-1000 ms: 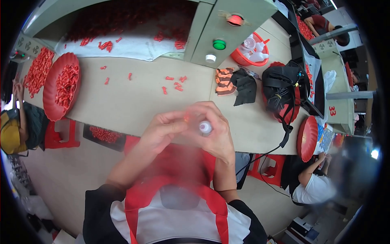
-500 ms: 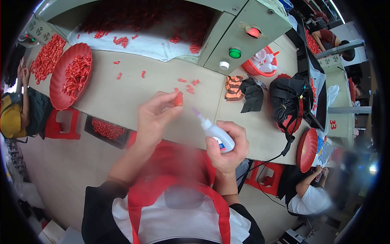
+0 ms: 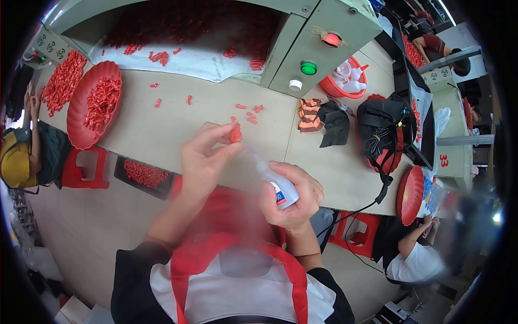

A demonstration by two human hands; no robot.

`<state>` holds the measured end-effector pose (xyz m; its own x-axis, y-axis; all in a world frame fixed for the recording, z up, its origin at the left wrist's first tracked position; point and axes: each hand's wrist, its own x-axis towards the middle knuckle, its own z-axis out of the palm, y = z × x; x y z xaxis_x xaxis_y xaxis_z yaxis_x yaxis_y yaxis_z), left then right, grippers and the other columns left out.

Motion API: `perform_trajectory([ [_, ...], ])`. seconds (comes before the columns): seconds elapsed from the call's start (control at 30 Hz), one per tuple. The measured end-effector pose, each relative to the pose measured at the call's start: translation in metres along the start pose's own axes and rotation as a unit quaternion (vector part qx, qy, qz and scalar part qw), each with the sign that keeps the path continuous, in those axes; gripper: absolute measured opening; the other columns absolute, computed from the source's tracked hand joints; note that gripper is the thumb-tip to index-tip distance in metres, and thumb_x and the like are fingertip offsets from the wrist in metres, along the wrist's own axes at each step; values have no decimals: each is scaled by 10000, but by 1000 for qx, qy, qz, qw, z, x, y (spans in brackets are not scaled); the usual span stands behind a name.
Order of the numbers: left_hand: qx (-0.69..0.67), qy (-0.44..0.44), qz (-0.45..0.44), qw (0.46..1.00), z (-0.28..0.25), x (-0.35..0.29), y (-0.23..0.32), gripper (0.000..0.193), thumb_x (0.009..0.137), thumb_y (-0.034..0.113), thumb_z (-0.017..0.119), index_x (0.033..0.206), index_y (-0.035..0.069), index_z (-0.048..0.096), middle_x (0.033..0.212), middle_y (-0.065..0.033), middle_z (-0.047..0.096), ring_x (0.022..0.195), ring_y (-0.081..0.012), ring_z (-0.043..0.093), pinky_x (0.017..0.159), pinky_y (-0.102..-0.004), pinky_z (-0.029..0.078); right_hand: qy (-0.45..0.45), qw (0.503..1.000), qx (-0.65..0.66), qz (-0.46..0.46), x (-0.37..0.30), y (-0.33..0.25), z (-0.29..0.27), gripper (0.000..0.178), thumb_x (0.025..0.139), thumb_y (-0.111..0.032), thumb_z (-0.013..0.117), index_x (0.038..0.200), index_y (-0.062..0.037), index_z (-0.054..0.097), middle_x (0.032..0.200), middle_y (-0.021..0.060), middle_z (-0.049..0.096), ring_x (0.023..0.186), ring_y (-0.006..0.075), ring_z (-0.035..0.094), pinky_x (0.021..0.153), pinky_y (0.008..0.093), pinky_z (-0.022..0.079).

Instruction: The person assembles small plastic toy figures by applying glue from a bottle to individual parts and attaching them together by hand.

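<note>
Between the thumb and fingertips of my left hand (image 3: 204,154) is a small red plastic piece (image 3: 236,133), held upright above the table. My right hand (image 3: 294,197) wraps round a white squeeze bottle (image 3: 281,186) with a narrow pinkish nozzle. The bottle tilts up and left, its tip close to the red piece; whether they touch I cannot tell. Beyond my left hand, several small red pieces (image 3: 251,117) lie loose on the pale tabletop (image 3: 178,121).
A red oval basin (image 3: 73,116) of red pieces stands left, beside a larger heap (image 3: 58,86). Ahead is a grey-green machine (image 3: 294,56) with buttons. At right are cloth scraps (image 3: 334,125), a red basket (image 3: 329,89) of bottles and a black bag (image 3: 383,124). Other people sit on both sides.
My right hand has moved left with the squeeze bottle, bringing its nozzle nearer to the red piece. My left hand stays nearly in place, still pinching that piece.
</note>
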<state>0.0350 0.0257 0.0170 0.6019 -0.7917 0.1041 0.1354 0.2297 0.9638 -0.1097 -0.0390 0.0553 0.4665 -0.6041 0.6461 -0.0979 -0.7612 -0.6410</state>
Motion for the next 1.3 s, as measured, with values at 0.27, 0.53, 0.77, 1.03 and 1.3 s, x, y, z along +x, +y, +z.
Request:
perform_trajectory([
  [0.27,3,-1,-12,1000,1,0,1,303,746,-89,615,1046,-51,597,920,-77,561,850,-146,572,726,-257,479,-4,1000,8,7,1,2,0,270,582,-21,624,849,17,597,710,115,634,567,211,626,568,253,494],
  [0.53,5,1,-19,1000,1,1,1,302,743,-88,620,1042,-53,599,914,-74,564,849,-141,566,724,-256,478,-8,1000,10,25,1,1,0,263,583,-22,635,842,13,604,715,109,637,582,211,632,575,255,495],
  [0.77,-4,-2,-24,1000,1,1,-2,301,741,-88,623,1039,-46,603,904,-71,565,841,-136,567,713,-255,476,-1,999,30,12,2,3,1,278,620,-31,681,887,1,607,692,103,621,531,208,598,494,255,470],
  [1.03,-11,-6,-34,999,1,2,-1,302,740,-90,620,1040,-53,602,897,-67,563,829,-132,563,704,-250,469,-4,999,37,21,2,3,1,275,626,-40,686,887,-4,609,694,106,623,535,208,600,496,257,471],
  [1.3,-10,-9,-35,999,1,1,-1,303,739,-93,620,1039,-52,603,885,-62,563,819,-130,562,699,-247,463,-3,999,39,24,2,3,1,271,627,-44,687,885,-7,611,693,107,622,541,213,603,499,258,472],
])
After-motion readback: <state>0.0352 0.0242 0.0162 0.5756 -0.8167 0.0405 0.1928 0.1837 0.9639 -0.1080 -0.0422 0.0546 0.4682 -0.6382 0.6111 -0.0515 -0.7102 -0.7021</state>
